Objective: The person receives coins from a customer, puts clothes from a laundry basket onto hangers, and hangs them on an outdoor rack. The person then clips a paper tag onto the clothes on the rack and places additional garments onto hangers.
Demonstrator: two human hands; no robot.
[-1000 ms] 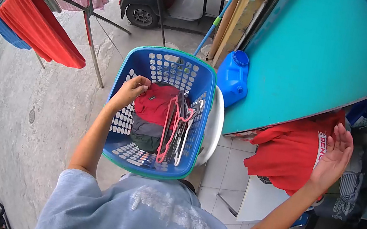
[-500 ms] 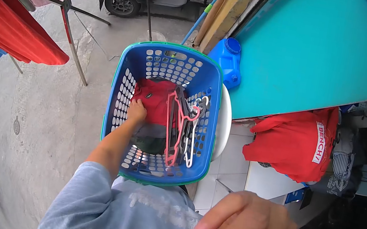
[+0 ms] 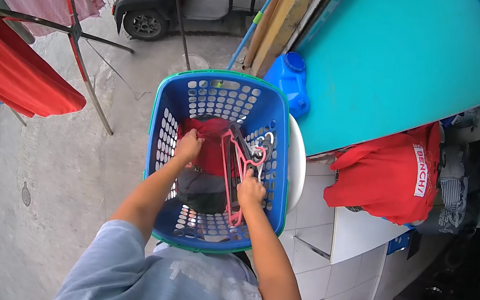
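- Red garment (image 3: pixel 210 157): lies bunched inside the blue basket (image 3: pixel 270 230), on top of the dark garments (image 3: pixel 202 189). We see plain, deep red cloth, creased, with small pale marking near its lower edge; too blurred to read.
- Handling, our judgement: light, soft, limp, not fragile; little slip expected. We would take hold at a shoulder or a folded edge, gathering enough cloth that it does not trail.
- Left grip (image 3: pixel 189 147): we record the fingertips pinched on the garment's left part.
- Right grip (image 3: pixel 251 192): closed on the hangers (image 3: pixel 228 167), near their hook ends; how many it holds, we cannot tell.
- Hangers: pink, dark and white, slim, leaning together along the basket's right side. We judge them light and stiff, prone to tangle at the hooks; a hold just under the hooks suits them.
- Basket surroundings: white round item (image 3: pixel 297 159) just beside its right wall; blue jug (image 3: pixel 290 84) near its far right corner.
- Farther right: red shirt (image 3: pixel 377 175), lettered "BENCH/", by the white bench (image 3: pixel 358 238).
- Farther left: red cloth (image 3: pixel 19 74) draped on the rack (image 3: pixel 75 31).
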